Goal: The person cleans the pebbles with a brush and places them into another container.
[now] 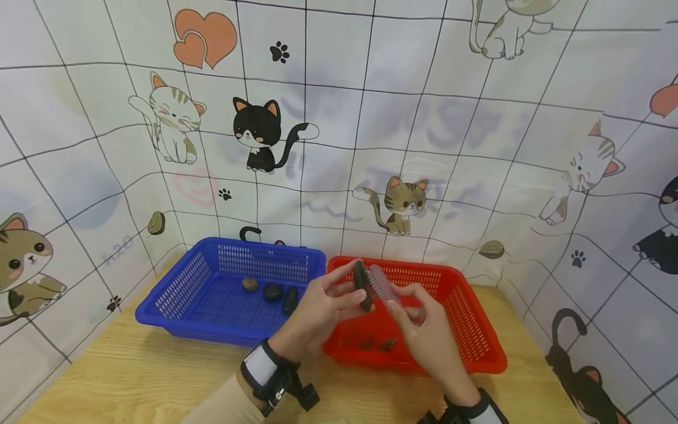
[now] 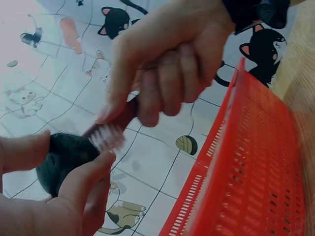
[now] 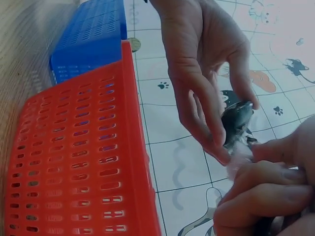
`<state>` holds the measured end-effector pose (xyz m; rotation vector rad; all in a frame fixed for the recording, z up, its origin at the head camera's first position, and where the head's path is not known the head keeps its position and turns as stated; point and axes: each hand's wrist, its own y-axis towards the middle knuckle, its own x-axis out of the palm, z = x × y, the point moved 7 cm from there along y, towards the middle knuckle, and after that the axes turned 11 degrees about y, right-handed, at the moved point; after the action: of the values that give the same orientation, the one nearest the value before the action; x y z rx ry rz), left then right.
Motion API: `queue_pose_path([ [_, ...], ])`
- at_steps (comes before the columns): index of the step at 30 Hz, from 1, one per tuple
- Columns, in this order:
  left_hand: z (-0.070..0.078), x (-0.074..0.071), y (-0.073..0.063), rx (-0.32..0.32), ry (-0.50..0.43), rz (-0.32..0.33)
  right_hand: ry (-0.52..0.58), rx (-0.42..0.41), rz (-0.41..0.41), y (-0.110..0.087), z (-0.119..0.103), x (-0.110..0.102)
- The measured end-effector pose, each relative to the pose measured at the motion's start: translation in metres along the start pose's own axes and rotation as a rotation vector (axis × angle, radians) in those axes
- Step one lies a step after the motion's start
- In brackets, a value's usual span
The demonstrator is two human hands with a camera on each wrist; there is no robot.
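Note:
My left hand [image 1: 320, 306] holds a dark, smooth stone [image 1: 362, 285] by its edges, between thumb and fingertips, over the red basket [image 1: 479, 330]. In my right hand [image 1: 431, 333] is a small brush [image 1: 384, 282] with a dull pink back and pale bristles. The bristles [image 2: 107, 137] face the stone and meet its side in the left wrist view, slightly blurred there. From the right wrist view, the stone [image 3: 237, 120] looks shiny, and the right fingers hide most of the brush.
A blue basket [image 1: 175, 294] stands left of the red one, with a brownish stone [image 1: 249, 284] and two black stones [image 1: 272, 291] inside. Small brown pieces [image 1: 388, 344] lie in the red basket. Both baskets stand on a wooden table [image 1: 127, 377] before a cat-patterned backdrop.

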<state>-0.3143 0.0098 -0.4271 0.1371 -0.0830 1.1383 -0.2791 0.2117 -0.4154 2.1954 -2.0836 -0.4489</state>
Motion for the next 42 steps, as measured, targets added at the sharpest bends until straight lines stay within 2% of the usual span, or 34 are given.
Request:
queue_pose_path([
  [3,0.0,-0.006,0.001,0.009,-0.043,0.038,0.012,0.039,-0.025,0.0,0.004,0.002],
  [6,0.0,-0.009,0.001,0.017,-0.072,0.051,0.006,0.042,-0.027,-0.001,0.004,0.002],
  [13,0.002,-0.012,0.003,0.021,-0.132,0.09,0.005,-0.047,-0.033,-0.005,-0.006,0.004],
  [15,0.002,-0.01,0.003,0.023,-0.116,0.073,0.019,-0.074,-0.054,-0.006,-0.008,0.006],
  [18,0.002,-0.003,0.002,0.028,-0.093,0.012,0.031,-0.105,-0.067,-0.007,-0.008,0.009],
  [21,0.003,0.003,0.002,0.046,-0.073,-0.039,0.021,-0.115,-0.024,-0.006,-0.008,0.007],
  [25,0.004,0.002,0.001,0.076,-0.087,-0.023,-0.002,-0.081,0.009,-0.004,-0.007,0.002],
  [28,0.005,-0.003,0.001,0.093,-0.104,0.018,0.0,-0.06,-0.045,-0.005,-0.009,0.004],
  [30,0.004,-0.005,0.002,0.096,-0.113,0.016,0.011,-0.061,-0.083,-0.007,-0.013,0.007],
  [33,0.003,0.0,0.001,0.095,-0.111,-0.038,0.025,-0.09,-0.094,-0.008,-0.016,0.009],
  [35,0.003,0.007,0.0,0.097,-0.1,-0.094,0.018,-0.101,-0.055,-0.007,-0.016,0.005],
  [37,0.003,0.012,-0.001,0.097,-0.086,-0.118,0.011,-0.086,-0.02,-0.005,-0.014,-0.002],
  [39,0.004,0.013,-0.001,0.094,-0.082,-0.107,-0.004,-0.053,-0.005,-0.003,-0.012,-0.006],
  [42,0.004,0.005,0.001,0.09,-0.094,-0.036,-0.022,0.018,-0.027,-0.003,-0.011,-0.007],
])
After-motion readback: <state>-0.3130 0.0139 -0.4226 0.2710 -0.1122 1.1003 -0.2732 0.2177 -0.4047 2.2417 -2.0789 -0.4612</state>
